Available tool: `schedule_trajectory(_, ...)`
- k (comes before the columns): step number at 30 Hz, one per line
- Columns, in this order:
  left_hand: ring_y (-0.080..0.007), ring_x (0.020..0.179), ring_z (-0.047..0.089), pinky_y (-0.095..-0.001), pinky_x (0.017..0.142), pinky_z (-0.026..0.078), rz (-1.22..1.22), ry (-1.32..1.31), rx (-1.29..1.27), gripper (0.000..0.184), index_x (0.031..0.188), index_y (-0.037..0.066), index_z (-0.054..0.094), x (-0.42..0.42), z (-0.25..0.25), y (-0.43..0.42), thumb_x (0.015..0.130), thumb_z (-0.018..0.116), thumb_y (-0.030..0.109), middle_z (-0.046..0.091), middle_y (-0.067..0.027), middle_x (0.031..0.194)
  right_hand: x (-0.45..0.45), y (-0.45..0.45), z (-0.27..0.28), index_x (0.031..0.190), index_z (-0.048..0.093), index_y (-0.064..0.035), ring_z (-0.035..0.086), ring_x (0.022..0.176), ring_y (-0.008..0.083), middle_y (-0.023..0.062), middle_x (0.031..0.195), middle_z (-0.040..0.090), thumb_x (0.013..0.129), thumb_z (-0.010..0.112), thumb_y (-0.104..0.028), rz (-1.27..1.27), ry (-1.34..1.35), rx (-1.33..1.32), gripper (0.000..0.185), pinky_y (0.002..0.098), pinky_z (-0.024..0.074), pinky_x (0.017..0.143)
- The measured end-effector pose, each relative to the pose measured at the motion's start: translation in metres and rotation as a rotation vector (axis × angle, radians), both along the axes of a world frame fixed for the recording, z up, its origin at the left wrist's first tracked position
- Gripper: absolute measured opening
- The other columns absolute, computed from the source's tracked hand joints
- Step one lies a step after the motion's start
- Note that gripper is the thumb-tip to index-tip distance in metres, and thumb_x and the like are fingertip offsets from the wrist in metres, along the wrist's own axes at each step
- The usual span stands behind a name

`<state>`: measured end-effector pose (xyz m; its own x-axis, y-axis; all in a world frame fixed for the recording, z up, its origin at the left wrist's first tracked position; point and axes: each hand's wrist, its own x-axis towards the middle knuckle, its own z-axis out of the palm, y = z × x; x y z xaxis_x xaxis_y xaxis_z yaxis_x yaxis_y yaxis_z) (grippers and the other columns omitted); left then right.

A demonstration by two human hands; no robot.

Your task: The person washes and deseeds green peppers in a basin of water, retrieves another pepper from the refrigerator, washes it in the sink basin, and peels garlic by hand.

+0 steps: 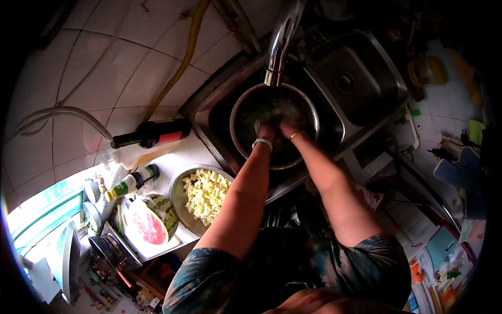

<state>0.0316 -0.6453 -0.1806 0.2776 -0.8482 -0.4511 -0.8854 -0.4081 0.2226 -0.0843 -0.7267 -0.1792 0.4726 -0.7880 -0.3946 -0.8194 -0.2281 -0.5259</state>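
Note:
Both my hands reach down into a round metal basin (312,107) that sits in the left bowl of the sink. My left hand (265,131), with a pale band at the wrist, dips into dark contents. Close beside it is my right hand (289,127), a thin gold-coloured bracelet on its wrist. Greenish bits (264,111) show faintly in the basin, too dim to name. The fingers of both hands are lost in shadow and in what fills the basin. A chrome faucet (280,47) hangs over the basin's far rim.
Left of my arm, a metal bowl (182,210) holds pale cauliflower pieces (204,193). Near it are a cut watermelon (151,222), a dark bottle (151,135) lying by the wall and a green-labelled bottle (127,184). A second sink bowl (361,99) lies to the right.

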Motion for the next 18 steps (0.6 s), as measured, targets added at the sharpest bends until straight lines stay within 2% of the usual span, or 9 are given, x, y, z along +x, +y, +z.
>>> schedule_trajectory(1,-0.0356,0.116,0.054,-0.0411,0.098,0.043,0.257,0.222,-0.167,0.038,0.126,0.003,0.056,-0.003,0.023,0.0,0.093,0.043,0.016,0.054,-0.0206,0.13,0.002,0.004,-0.01,0.133,0.049,-0.0053,0.05,0.124,0.034,0.0217,0.134,0.051,0.091,0.05,-0.033,-0.095,-0.113,-0.218,0.05,0.042,0.0398,0.103)
schedule_trajectory(2,-0.0357,0.116,0.054,-0.0413,0.098,0.043,0.515,0.442,-0.337,0.037,0.125,0.002,0.056,-0.004,0.036,0.0,0.092,0.043,0.014,0.054,-0.0208,0.13,0.003,0.0,0.006,0.133,0.049,-0.0053,0.05,0.124,0.034,0.0217,0.134,0.051,0.091,0.05,-0.033,-0.091,-0.117,-0.216,0.05,0.042,0.0398,0.103)
schedule_trajectory(4,-0.036,0.117,0.054,-0.0411,0.099,0.042,0.424,0.411,-0.335,0.036,0.124,0.001,0.057,-0.004,0.039,0.002,0.092,0.044,0.014,0.055,-0.0211,0.129,-0.003,-0.014,0.066,0.139,0.042,-0.005,0.043,0.13,0.0329,0.0205,0.141,0.045,0.092,0.051,-0.028,-0.226,-0.24,0.269,0.053,0.0413,0.034,0.108)
schedule_trajectory(6,-0.0364,0.117,0.053,-0.0409,0.099,0.041,0.327,0.387,-0.332,0.035,0.123,0.001,0.057,-0.013,0.039,0.002,0.093,0.045,0.014,0.055,-0.0214,0.129,0.0,-0.013,0.086,0.138,0.042,-0.0035,0.043,0.13,0.0339,0.0208,0.14,0.045,0.093,0.048,-0.025,-0.127,-0.191,0.227,0.05,0.0413,0.0333,0.109)
schedule_trajectory(8,-0.0363,0.117,0.053,-0.0391,0.1,0.041,0.48,0.484,-0.423,0.036,0.126,0.0,0.054,-0.029,0.041,-0.002,0.094,0.046,0.014,0.054,-0.0202,0.13,0.002,-0.011,0.088,0.137,0.042,-0.002,0.042,0.13,0.0348,0.0211,0.14,0.045,0.094,0.045,-0.021,-0.031,-0.143,0.183,0.047,0.0412,0.0327,0.109)
schedule_trajectory(9,-0.0363,0.117,0.053,-0.0391,0.1,0.041,0.485,0.486,-0.42,0.036,0.126,0.0,0.054,-0.028,0.06,-0.003,0.094,0.046,0.014,0.054,-0.0202,0.13,0.004,-0.005,0.074,0.139,0.041,-0.0034,0.04,0.132,0.0334,0.0196,0.142,0.043,0.092,0.051,-0.019,-0.113,-0.223,0.195,0.051,0.0404,0.0326,0.109)
schedule_trajectory(11,-0.0281,0.124,0.048,-0.0369,0.102,0.038,0.861,0.982,-0.289,0.042,0.137,0.004,0.043,-0.025,0.102,-0.009,0.096,0.048,0.014,0.049,-0.0143,0.137,-0.003,-0.001,0.062,0.14,0.039,-0.0049,0.039,0.134,0.0321,0.0181,0.144,0.042,0.09,0.058,-0.018,-0.19,-0.302,0.213,0.056,0.0395,0.0325,0.109)
schedule_trajectory(13,-0.0262,0.12,0.051,-0.0356,0.099,0.041,0.862,1.08,-0.432,0.047,0.138,0.004,0.041,-0.028,0.138,-0.009,0.093,0.053,0.008,0.05,-0.0142,0.135,-0.016,-0.002,0.078,0.139,0.04,-0.0048,0.042,0.13,0.0275,0.0146,0.141,0.045,0.085,0.066,-0.024,-0.258,-0.817,0.538,0.063,0.0362,0.0347,0.106)
schedule_trajectory(18,-0.0224,0.106,0.058,-0.0322,0.087,0.05,0.89,1.219,-0.717,0.066,0.139,0.004,0.035,-0.04,0.207,-0.005,0.082,0.066,-0.004,0.051,-0.0148,0.131,-0.026,0.005,0.157,0.132,0.05,-0.0072,0.055,0.108,0.0193,0.008,0.123,0.057,0.084,0.071,-0.017,-0.559,-0.93,0.586,0.054,0.0331,0.0456,0.09)
